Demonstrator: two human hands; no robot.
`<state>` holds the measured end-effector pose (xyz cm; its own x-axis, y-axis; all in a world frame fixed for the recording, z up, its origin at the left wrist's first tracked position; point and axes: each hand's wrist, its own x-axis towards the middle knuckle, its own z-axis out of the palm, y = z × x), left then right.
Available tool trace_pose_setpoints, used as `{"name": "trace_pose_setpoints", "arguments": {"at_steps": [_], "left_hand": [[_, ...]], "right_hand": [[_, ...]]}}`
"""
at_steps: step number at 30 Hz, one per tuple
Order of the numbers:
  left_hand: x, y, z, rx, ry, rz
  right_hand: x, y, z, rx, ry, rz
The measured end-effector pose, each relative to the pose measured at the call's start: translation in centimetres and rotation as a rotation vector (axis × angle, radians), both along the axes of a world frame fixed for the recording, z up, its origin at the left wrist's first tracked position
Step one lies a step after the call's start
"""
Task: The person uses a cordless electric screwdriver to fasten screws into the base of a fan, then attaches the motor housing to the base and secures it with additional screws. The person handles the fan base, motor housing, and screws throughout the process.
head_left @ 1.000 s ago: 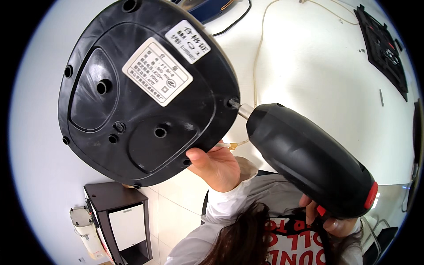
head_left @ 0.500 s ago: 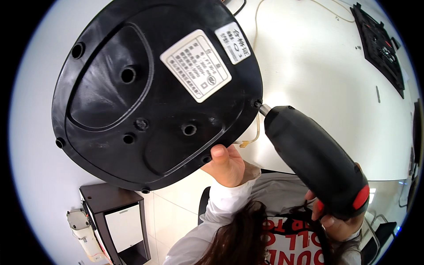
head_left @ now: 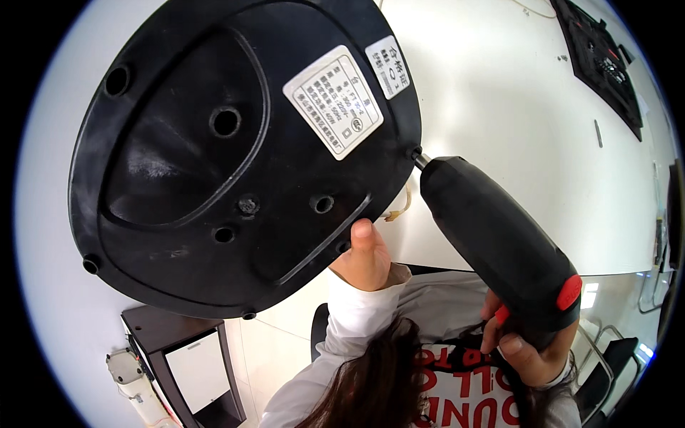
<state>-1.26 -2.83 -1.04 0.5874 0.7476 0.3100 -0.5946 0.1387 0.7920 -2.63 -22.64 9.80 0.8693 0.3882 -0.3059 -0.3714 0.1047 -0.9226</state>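
A black plastic fan base fills the upper left, its underside with screw holes and two white labels facing me. My left hand grips its lower right edge, thumb on the near face and the other fingers hidden behind. My right hand is wrapped round the handle of a black electric screwdriver with red parts. The screwdriver's metal tip sits in a hole at the base's right rim. Whether a screw is inside that hole, I cannot tell.
Beyond the base is a white table. An open black tool case lies at its far right, with a small thin metal piece nearby. A pale cable shows behind the base. On the floor at lower left stands a dark cabinet.
The fan base has turned and shifted slightly in view, and my left hand has risen a little with it. The screwdriver has moved slightly up and left, its tip staying at the same rim hole.
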Motion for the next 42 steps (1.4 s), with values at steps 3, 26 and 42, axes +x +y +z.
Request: {"name": "trace_pose_setpoints", "arguments": {"at_steps": [3,26,42], "left_hand": [[-0.3,-0.1,0.6,-0.031,-0.003,-0.002],[1.1,0.6,-1.5,0.001,-0.112,-0.063],[0.6,1.2,-3.0,-0.025,-0.038,0.019]], "right_hand": [[-0.3,0.1,0.0,0.036,0.054,0.004],[-0.6,-0.9,-3.2,-0.013,-0.047,0.122],[0.0,-1.1,-3.3,0.106,0.016,0.149]]}}
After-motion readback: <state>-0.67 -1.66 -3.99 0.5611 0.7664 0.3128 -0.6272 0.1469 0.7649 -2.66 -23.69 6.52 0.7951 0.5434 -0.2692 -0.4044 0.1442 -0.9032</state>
